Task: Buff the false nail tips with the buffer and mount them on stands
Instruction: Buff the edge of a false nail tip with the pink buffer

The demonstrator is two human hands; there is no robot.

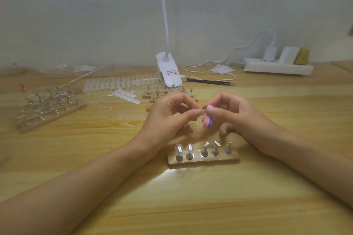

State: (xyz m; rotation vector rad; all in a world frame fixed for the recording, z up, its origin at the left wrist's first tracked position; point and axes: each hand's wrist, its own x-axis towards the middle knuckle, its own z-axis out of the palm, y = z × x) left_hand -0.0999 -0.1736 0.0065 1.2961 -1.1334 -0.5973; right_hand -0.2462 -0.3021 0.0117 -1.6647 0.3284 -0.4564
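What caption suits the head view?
Left hand pinches a nail tip against the pink buffer in the right hand.

Pale wood, smooth, soft shine: table (248, 206). Rough-edged bare wood: stand base (203, 160), low centre. Shiny silver metal: pegs (204, 152) on that base. Clear glossy plastic: nail tips (179, 148) on two leftmost pegs. Soft matt foam look, pink and purple: buffer (207, 121), mid frame. Glossy white plastic: lamp (169, 76), power strip (277, 66) upper right. Matt black: tweezers (210, 82). Milky plastic: loose tips (118, 83), centre left. Shiny metal on wood: more stands (49, 105), left.
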